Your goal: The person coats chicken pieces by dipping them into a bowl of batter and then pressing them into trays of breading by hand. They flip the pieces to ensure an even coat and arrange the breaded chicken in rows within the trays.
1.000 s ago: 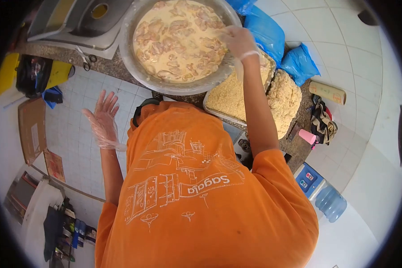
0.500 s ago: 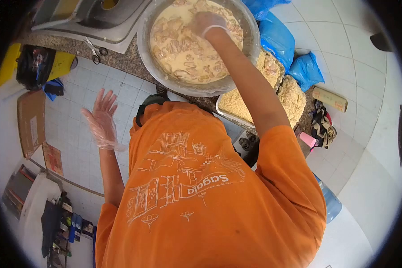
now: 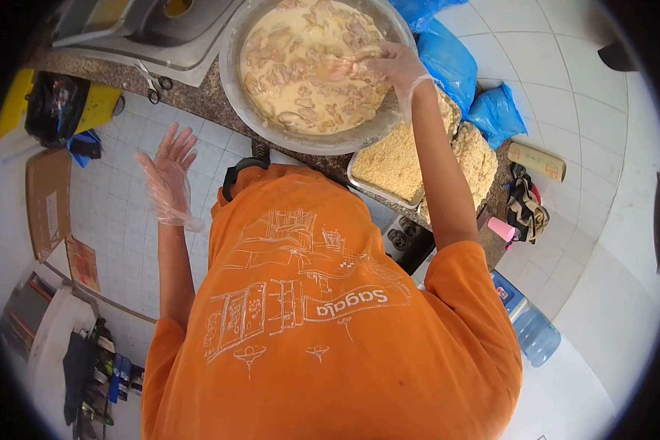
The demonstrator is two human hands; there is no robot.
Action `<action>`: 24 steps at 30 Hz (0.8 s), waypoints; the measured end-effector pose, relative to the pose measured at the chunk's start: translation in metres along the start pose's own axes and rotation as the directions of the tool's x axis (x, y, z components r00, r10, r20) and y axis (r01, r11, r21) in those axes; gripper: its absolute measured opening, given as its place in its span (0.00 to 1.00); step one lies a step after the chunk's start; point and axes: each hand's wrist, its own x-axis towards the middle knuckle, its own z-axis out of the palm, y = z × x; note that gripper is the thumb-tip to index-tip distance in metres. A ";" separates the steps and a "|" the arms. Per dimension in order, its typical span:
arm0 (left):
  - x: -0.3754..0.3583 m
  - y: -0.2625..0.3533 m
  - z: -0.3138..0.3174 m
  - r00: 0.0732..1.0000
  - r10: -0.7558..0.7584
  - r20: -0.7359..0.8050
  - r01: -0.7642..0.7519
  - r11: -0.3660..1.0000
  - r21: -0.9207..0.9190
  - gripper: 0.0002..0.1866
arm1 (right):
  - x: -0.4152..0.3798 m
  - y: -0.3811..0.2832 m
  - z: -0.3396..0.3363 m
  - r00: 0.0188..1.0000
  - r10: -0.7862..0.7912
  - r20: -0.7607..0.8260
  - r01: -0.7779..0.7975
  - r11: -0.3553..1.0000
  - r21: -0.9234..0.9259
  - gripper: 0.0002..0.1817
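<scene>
A large metal bowl [image 3: 231, 73] of pale, creamy liquid with many pieces of raw meat [image 3: 301, 81] sits on the speckled counter. My right hand [image 3: 402, 67], in a clear plastic glove, is over the bowl's right side, its fingers closed on a dripping piece of meat. Away from the bowl, on the left, my left hand [image 3: 171, 172] is raised over the floor in a similar glove, fingers apart, holding nothing. Beneath my right forearm lies a metal tray of yellowish crumbs [image 3: 389, 163], with coated pieces [image 3: 475, 165] beside it.
Scissors [image 3: 152, 82] lie near the metal sink [image 3: 191, 37] at the upper left. Blue plastic bags [image 3: 447, 62] stand behind the tray. Farther right are a pale bottle-like container [image 3: 537, 161], a dark cloth item [image 3: 526, 205] and a pink cup [image 3: 501, 229].
My right hand has come up out of the liquid and moved right towards the bowl's rim with meat in its fingers. My left hand stays raised, slightly higher in view.
</scene>
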 end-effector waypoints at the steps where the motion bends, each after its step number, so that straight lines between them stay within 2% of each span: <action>1: -0.002 0.000 0.002 1.000 0.002 0.001 -0.002 1.000 0.001 0.57 | -0.005 0.006 0.000 0.950 -0.217 -0.226 0.094 0.885 -0.455 0.18; 2: -0.004 0.000 0.003 1.000 0.004 -0.004 -0.004 1.000 0.014 0.58 | -0.007 0.011 0.000 0.814 -0.491 -0.311 0.036 0.577 -0.816 0.18; 6: -0.012 -0.003 0.006 0.998 -0.008 -0.064 0.010 1.000 0.023 0.58 | -0.006 0.013 0.011 0.828 -0.457 -0.326 -0.043 0.527 -0.849 0.18; 7: -0.013 -0.005 0.005 0.998 -0.007 -0.060 0.009 1.000 0.029 0.58 | -0.012 -0.003 0.027 0.936 -0.274 -0.221 -0.059 0.497 -0.866 0.19; 8: -0.014 -0.007 0.004 0.998 -0.015 -0.057 0.017 1.000 0.022 0.58 | -0.018 -0.018 0.043 0.991 -0.072 -0.113 -0.067 0.466 -0.882 0.20; 10: -0.011 -0.008 0.003 0.999 -0.022 -0.047 0.023 1.000 0.021 0.58 | -0.026 -0.038 0.074 0.998 0.008 -0.062 -0.057 0.534 -0.844 0.18; 11: -0.010 -0.009 0.003 0.999 -0.030 -0.038 0.030 1.000 0.008 0.58 | -0.011 -0.024 0.085 0.998 0.010 -0.069 -0.063 0.540 -0.840 0.18; 12: -0.010 -0.009 0.003 0.999 -0.040 -0.029 0.039 0.999 -0.006 0.58 | 0.015 0.003 0.095 0.992 -0.056 -0.112 -0.066 0.530 -0.846 0.19; 13: -0.011 -0.006 0.004 0.999 -0.038 -0.023 0.038 0.999 -0.001 0.58 | 0.019 0.003 0.099 0.980 -0.125 -0.154 -0.067 0.519 -0.852 0.20; 14: -0.013 -0.003 0.005 1.000 -0.022 -0.004 0.022 1.000 0.007 0.58 | 0.022 0.004 0.097 0.979 -0.127 -0.159 -0.069 0.523 -0.849 0.20; 16: -0.015 0.000 0.003 1.000 -0.006 0.016 0.005 1.000 0.015 0.58 | 0.023 0.000 0.093 0.975 -0.055 -0.216 -0.134 0.628 -0.766 0.21; 17: -0.015 0.000 0.000 1.000 0.003 0.008 -0.004 1.000 0.016 0.58 | 0.025 0.004 0.088 0.975 -0.058 -0.215 -0.132 0.628 -0.767 0.21; 19: -0.015 -0.001 -0.005 1.000 0.014 -0.007 -0.014 1.000 0.015 0.57 | 0.026 0.018 0.067 0.974 -0.077 -0.215 -0.038 0.874 -0.485 0.22; 20: -0.014 -0.002 -0.006 1.000 0.009 -0.020 -0.009 1.000 0.016 0.57 | 0.019 0.017 0.056 0.974 -0.078 -0.213 -0.036 0.874 -0.485 0.22; 21: -0.014 -0.003 -0.007 1.000 0.001 -0.030 -0.001 1.000 0.018 0.57 | 0.009 0.018 0.043 0.988 -0.010 -0.153 -0.031 0.964 -0.263 0.21; 22: -0.014 -0.004 -0.006 1.000 0.001 -0.027 0.000 1.000 0.019 0.57 | -0.003 0.015 0.033 0.996 0.041 -0.082 -0.043 0.999 -0.025 0.20; 23: -0.013 -0.005 -0.005 1.000 0.002 -0.025 -0.001 1.000 0.011 0.57 | -0.019 0.011 0.027 0.995 0.043 -0.088 -0.045 0.999 -0.022 0.20; 24: -0.012 -0.005 -0.002 1.000 0.003 -0.021 -0.003 1.000 0.003 0.57 | -0.037 0.007 0.023 0.988 0.060 -0.142 -0.040 0.989 0.143 0.18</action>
